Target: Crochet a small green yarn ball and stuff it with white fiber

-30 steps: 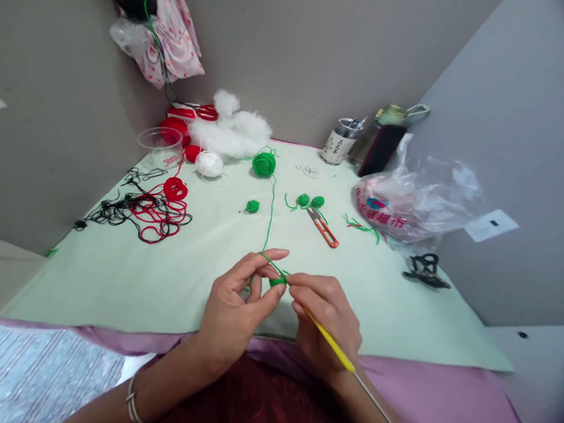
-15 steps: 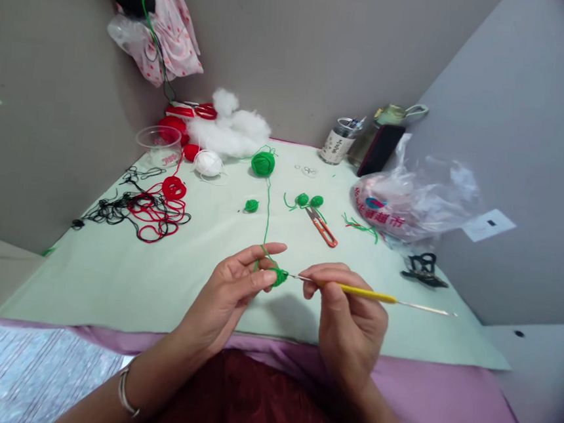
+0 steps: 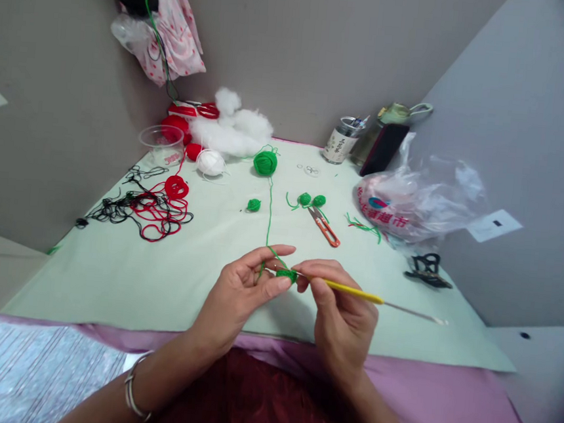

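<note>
The step in hand looks like close hook work on a small green yarn piece (image 3: 286, 275), which sits in the lower middle of the frame, above the pale green cloth-covered surface (image 3: 107, 288). The left hand (image 3: 235, 293) pinches the piece between its fingers, the index finger raised with a thin green yarn strand (image 3: 269, 217) passing over it from the round green yarn ball (image 3: 265, 163) near the upper middle. The fingers of the right hand (image 3: 346, 322) close round a slim metal hook with a yellow handle (image 3: 354, 291), its working end at the edge of the piece; whether the tip is inside a loop I cannot tell. Any move from here seems to call for a steady left pinch, even tension on the strand and a small, controlled turn of the hook. Right of the middle, thread snips with orange handles (image 3: 328, 231) lie just beside two small round green yarn pieces (image 3: 311, 200). Compared with half a second earlier, the right fingertips are nearer the piece and less bare metal shows between them; the yellow handle slopes slightly more downward to the right, while the things on the surface keep their arrangement
</note>
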The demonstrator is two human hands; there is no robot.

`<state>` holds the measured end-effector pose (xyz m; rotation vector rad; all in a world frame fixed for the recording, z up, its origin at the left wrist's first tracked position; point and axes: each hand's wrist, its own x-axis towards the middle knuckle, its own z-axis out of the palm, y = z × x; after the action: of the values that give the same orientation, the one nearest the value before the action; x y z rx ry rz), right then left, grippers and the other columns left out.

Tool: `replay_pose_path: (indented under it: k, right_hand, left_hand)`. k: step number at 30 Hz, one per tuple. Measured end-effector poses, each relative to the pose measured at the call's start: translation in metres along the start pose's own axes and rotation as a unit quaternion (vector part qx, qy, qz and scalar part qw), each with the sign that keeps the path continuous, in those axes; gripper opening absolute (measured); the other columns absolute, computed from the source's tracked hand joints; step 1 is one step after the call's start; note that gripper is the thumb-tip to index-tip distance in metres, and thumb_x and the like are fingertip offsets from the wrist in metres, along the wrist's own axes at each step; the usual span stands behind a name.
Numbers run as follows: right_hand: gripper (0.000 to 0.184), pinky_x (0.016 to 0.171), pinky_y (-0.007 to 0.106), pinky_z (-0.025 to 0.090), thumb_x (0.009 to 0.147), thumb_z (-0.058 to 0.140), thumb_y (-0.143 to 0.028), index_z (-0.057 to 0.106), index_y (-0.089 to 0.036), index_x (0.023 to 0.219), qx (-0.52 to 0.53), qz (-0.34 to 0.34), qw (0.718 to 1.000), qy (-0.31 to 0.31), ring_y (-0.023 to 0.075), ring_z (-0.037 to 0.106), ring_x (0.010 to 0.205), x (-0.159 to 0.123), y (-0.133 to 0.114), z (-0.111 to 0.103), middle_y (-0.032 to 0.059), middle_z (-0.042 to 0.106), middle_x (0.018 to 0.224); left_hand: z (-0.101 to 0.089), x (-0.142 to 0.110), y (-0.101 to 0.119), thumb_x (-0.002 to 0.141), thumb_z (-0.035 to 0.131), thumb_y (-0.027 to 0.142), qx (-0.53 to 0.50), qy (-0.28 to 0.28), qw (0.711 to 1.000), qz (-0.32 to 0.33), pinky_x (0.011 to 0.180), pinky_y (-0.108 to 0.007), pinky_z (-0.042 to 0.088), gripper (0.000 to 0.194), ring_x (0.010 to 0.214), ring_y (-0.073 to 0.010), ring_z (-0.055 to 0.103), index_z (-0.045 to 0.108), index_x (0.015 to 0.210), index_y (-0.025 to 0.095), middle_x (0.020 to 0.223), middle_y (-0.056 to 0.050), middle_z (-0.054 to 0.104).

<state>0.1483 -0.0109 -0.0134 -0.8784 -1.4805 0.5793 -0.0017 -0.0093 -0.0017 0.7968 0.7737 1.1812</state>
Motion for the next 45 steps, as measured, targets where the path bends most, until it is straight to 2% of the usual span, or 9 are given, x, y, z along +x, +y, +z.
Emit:
replay_pose_path:
  k: [5,9,14,23,28,33,37,40,45]
  right_hand:
    - [0.037,0.076,0.035,0.06,0.094,0.066,-0.005,0.077,-0.029,0.119,-0.153,-0.148,0.977,-0.025,0.0212,0.072,0.095,-0.004,0.001,-0.003,0.0073,0.076,0.109]
    - [0.026,0.066,0.031,0.056,0.101,0.058,-0.011,0.078,-0.026,0.108,0.006,-0.012,0.999,0.032,0.0166,0.067,0.076,0.003,0.0,-0.006,0.004,0.074,0.091]
    - [0.017,0.068,0.03,0.055,0.101,0.063,-0.02,0.079,-0.024,0.099,0.088,0.067,0.994,-0.013,0.0156,0.065,0.076,0.007,-0.001,-0.004,0.0035,0.075,0.09]
    - [0.019,0.069,0.027,0.055,0.104,0.062,-0.032,0.076,-0.023,0.095,0.23,0.175,0.957,0.003,0.0133,0.066,0.072,0.01,0.004,-0.006,0.0028,0.076,0.089]
    - [0.021,0.072,0.028,0.057,0.107,0.056,-0.029,0.075,-0.024,0.099,0.176,0.137,0.974,-0.023,0.0136,0.068,0.077,0.009,0.0,-0.01,0.0024,0.076,0.094]
    - [0.023,0.076,0.029,0.058,0.106,0.052,-0.016,0.073,-0.025,0.109,-0.002,0.027,0.999,-0.043,0.0139,0.069,0.082,0.003,-0.007,-0.012,0.002,0.075,0.096]
    - [0.028,0.077,0.033,0.059,0.101,0.053,-0.007,0.069,-0.023,0.119,-0.114,-0.135,0.982,-0.06,0.0184,0.071,0.089,-0.003,-0.002,-0.007,0.006,0.075,0.099]
    - [0.032,0.08,0.035,0.06,0.097,0.062,-0.005,0.072,-0.022,0.122,-0.222,-0.216,0.949,-0.055,0.0223,0.072,0.099,-0.008,0.004,-0.004,0.0103,0.075,0.108]
    - [0.03,0.075,0.034,0.059,0.101,0.056,-0.009,0.074,-0.027,0.117,-0.081,-0.095,0.992,-0.015,0.0194,0.07,0.088,-0.003,0.004,-0.005,0.0058,0.075,0.1]
  left_hand:
    - [0.002,0.004,0.001,0.079,0.088,0.027,-0.1,0.004,0.992,-0.081,0.074,-0.02,0.045,0.042,0.056,-0.0035,0.043,0.08,0.12,0.022,0.068,0.006,0.059]
    - [-0.002,0.006,0.008,0.081,0.084,0.023,-0.132,-0.008,0.985,-0.113,0.076,-0.023,0.048,0.032,0.046,-0.0017,0.017,0.082,0.113,0.017,0.055,0.012,0.041]
    - [-0.002,0.003,0.007,0.078,0.087,0.024,-0.051,0.009,0.998,-0.039,0.08,-0.023,0.045,0.036,0.075,-0.0094,0.056,0.081,0.114,0.025,0.084,0.001,0.067]
    - [-0.006,0.0,0.004,0.084,0.083,0.028,0.031,0.01,0.999,0.002,0.079,-0.022,0.042,0.027,0.083,-0.0115,0.055,0.082,0.111,0.028,0.088,0.001,0.063]
    - [-0.009,0.001,0.003,0.085,0.081,0.027,0.062,0.016,0.998,0.02,0.073,-0.021,0.039,0.026,0.075,-0.0099,0.048,0.082,0.11,0.031,0.085,0.002,0.06]
    - [-0.011,-0.001,0.001,0.085,0.078,0.023,0.129,0.04,0.99,0.048,0.072,-0.022,0.04,0.026,0.074,-0.0104,0.047,0.081,0.111,0.028,0.084,0.002,0.059]
    - [-0.005,-0.002,0.001,0.082,0.081,0.019,0.139,0.075,0.985,0.068,0.067,-0.022,0.039,0.033,0.066,-0.0084,0.043,0.079,0.114,0.026,0.086,0.002,0.062]
    - [-0.002,0.0,0.002,0.08,0.085,0.026,0.038,0.042,0.998,0.007,0.07,-0.021,0.041,0.047,0.069,-0.0088,0.048,0.074,0.126,0.025,0.083,0.003,0.063]
    - [-0.007,0.005,0.008,0.079,0.086,0.027,-0.088,-0.004,0.989,-0.12,0.074,-0.022,0.044,0.045,0.056,-0.0039,0.039,0.078,0.123,0.02,0.071,0.005,0.059]
